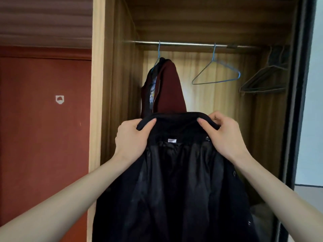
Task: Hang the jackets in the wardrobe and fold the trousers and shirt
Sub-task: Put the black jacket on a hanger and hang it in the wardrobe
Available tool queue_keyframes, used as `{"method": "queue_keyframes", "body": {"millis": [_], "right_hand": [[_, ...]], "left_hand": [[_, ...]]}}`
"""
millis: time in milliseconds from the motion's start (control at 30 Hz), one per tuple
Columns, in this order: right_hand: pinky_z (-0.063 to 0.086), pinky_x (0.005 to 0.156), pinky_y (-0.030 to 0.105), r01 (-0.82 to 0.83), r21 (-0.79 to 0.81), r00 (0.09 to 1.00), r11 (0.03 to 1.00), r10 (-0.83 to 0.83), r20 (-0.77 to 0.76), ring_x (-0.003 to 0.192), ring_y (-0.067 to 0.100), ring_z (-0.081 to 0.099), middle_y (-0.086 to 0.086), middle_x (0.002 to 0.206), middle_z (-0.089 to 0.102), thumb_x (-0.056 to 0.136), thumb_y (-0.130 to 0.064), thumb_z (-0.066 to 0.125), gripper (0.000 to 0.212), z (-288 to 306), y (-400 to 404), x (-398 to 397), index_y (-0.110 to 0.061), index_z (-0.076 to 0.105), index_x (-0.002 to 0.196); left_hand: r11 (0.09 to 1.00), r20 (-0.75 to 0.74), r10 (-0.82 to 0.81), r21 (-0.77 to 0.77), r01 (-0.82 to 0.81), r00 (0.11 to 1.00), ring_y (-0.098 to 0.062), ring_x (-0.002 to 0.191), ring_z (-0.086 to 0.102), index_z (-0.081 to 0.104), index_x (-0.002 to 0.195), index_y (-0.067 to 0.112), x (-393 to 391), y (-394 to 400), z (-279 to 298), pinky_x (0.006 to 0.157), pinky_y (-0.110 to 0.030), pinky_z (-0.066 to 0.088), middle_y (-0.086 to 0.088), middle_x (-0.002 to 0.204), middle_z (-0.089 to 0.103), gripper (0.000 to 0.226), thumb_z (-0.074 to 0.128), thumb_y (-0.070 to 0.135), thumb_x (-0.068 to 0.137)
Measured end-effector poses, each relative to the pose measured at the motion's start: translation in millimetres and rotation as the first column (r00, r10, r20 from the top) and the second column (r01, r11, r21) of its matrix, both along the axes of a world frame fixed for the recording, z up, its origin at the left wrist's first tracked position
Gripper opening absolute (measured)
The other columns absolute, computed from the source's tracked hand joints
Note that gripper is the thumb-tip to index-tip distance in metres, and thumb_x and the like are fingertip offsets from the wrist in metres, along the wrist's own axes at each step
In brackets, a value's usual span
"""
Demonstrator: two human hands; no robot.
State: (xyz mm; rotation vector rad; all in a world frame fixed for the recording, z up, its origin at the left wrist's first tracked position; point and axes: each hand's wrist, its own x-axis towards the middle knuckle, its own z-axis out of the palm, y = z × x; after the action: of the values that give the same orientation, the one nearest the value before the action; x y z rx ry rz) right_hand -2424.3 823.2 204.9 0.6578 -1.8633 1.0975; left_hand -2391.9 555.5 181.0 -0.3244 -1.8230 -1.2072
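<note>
Both grips, left hand (132, 137) and right hand (225, 135), pinch the black jacket (174, 180) collar, arms raised.

The held jacket (174, 180) is before the wardrobe (272, 119). Behind it, on the rail (188, 43), another jacket (167, 88) hangs left of the bare hanger (216, 74).

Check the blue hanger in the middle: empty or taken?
Empty. The blue hanger hangs bare on the rail, right of the maroon jacket.
</note>
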Motion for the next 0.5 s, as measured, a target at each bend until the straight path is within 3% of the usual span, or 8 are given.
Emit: {"method": "queue_keyframes", "body": {"millis": [67, 133, 233, 300, 400, 500], "right_hand": [[0.047, 0.068, 0.036, 0.031, 0.022, 0.999, 0.999, -0.031, -0.023, 0.070, 0.028, 0.060, 0.009, 0.070, 0.065, 0.098, -0.043, 0.069, 0.036, 12, 17, -17, -0.015, 0.057, 0.077], [0.047, 0.068, 0.039, 0.050, 0.040, 0.998, 0.998, -0.049, -0.035, 0.071, 0.029, 0.058, 0.012, 0.071, 0.063, 0.099, -0.043, 0.068, 0.038, 24, 33, -35, -0.015, 0.056, 0.076], [0.049, 0.070, 0.042, 0.068, 0.053, 0.997, 0.996, -0.066, -0.042, 0.071, 0.030, 0.058, 0.015, 0.073, 0.064, 0.099, -0.044, 0.067, 0.040, 36, 58, -61, -0.011, 0.057, 0.078], [0.046, 0.063, 0.038, 0.072, 0.053, 0.997, 0.996, -0.070, -0.032, 0.063, 0.020, 0.055, 0.009, 0.068, 0.063, 0.099, -0.046, 0.066, 0.040, 42, 73, -77, -0.014, 0.058, 0.077], [0.034, 0.053, 0.025, 0.106, 0.030, 0.994, 0.994, -0.105, -0.041, 0.055, 0.008, 0.045, -0.004, 0.055, 0.052, 0.099, -0.041, 0.067, 0.042, 51, 91, -101, -0.018, 0.050, 0.068], [0.036, 0.054, 0.019, 0.131, -0.006, 0.991, 0.991, -0.131, -0.029, 0.054, 0.005, 0.046, -0.017, 0.050, 0.051, 0.099, -0.035, 0.069, 0.046, 61, 101, -120, -0.022, 0.042, 0.063]], "left_hand": [[0.999, -0.015, -0.036, 0.029, 0.036, 0.999, -0.018, 0.059, 0.049, 0.055, 0.068, -0.004, -20, 19, 16, 0.060, -0.038, 0.038, -0.019, 0.062, 0.058, 0.065, 0.067, 0.054, 0.096], [0.998, -0.046, -0.044, 0.037, 0.045, 0.998, -0.018, 0.059, 0.047, 0.054, 0.069, -0.006, -38, 36, 31, 0.060, -0.037, 0.036, -0.016, 0.060, 0.054, 0.063, 0.069, 0.049, 0.096], [0.997, -0.064, -0.067, 0.028, 0.069, 0.996, -0.021, 0.065, 0.051, 0.061, 0.079, -0.011, -65, 60, 50, 0.060, -0.049, 0.043, -0.028, 0.073, 0.063, 0.060, 0.071, 0.046, 0.096], [0.998, -0.082, -0.066, -0.005, 0.065, 0.994, -0.021, 0.065, 0.047, 0.058, 0.077, -0.011, -80, 72, 61, 0.060, -0.045, 0.038, -0.027, 0.070, 0.057, 0.061, 0.073, 0.046, 0.095], [0.989, -0.130, -0.033, -0.149, 0.014, 0.991, -0.014, 0.060, 0.047, 0.058, 0.065, 0.010, -96, 85, 73, 0.061, -0.035, 0.038, -0.012, 0.064, 0.055, 0.053, 0.077, 0.054, 0.088], [0.935, -0.190, 0.072, -0.329, -0.132, 0.979, -0.008, 0.052, 0.040, 0.048, 0.061, 0.027, -107, 97, 87, 0.054, -0.032, 0.034, 0.009, 0.053, 0.045, 0.051, 0.070, 0.065, 0.087]]}}
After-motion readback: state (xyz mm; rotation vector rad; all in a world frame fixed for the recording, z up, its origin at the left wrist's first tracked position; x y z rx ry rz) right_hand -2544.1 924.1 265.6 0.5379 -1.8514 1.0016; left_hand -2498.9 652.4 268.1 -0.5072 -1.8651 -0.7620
